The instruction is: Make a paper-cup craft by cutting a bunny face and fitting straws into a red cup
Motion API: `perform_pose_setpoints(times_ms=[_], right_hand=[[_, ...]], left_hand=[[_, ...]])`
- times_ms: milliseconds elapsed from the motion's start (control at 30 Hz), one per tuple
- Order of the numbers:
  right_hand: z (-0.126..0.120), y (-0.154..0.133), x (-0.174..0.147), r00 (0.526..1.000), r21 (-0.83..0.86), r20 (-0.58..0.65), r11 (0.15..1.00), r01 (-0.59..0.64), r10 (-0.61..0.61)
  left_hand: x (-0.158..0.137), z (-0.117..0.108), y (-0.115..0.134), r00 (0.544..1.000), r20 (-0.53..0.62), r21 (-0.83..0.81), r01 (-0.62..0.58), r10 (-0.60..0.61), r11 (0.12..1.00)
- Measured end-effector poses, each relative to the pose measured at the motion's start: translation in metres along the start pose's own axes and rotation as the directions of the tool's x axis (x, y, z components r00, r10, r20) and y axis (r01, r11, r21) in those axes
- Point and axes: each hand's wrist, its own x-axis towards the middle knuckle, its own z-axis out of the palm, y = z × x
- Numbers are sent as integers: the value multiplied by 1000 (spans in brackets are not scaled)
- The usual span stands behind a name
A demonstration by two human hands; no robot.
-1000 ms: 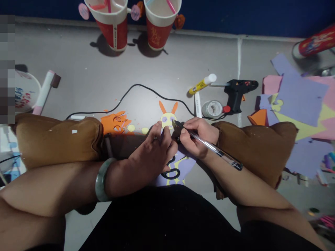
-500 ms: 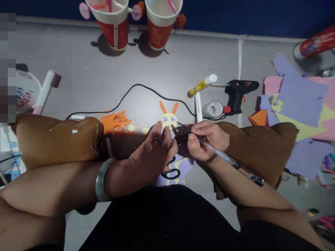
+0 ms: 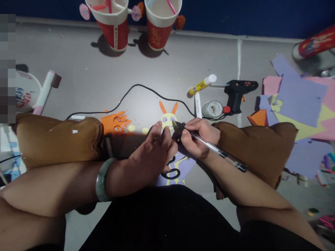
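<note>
Both hands meet mid-frame: the left hand's (image 3: 154,153) loosely spread fingers rest on the yellow paper face (image 3: 168,116); the right hand's (image 3: 201,136) fingers grip a pen (image 3: 216,149) beside its rightmost eye (image 3: 172,119). Insufficient pressure could let the face slide, spoiling a line.

I see the table (image 3: 162,69) brightest in its middle; the paper cups (image 3: 160,33) throw dark shadows leftward, and the left hand (image 3: 154,153) is shaded.

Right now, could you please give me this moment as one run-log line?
left hand: touching round yellow paper face with orange ears; right hand: gripping clear plastic pen, tip at face; nearby: black plastic glue gun
</note>
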Motion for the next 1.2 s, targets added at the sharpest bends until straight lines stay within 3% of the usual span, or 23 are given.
perform_pose_setpoints(times_ms=[933,1200], right_hand=[[1,1,-1,999,-8,33,1000,-17,17],[-5,-3,-5,998,35,-60,999,10,-8]], left_hand=[[0,0,1,1000,-6,43,0,0,999],[0,3,1,999,-38,16,2,-2,1000]])
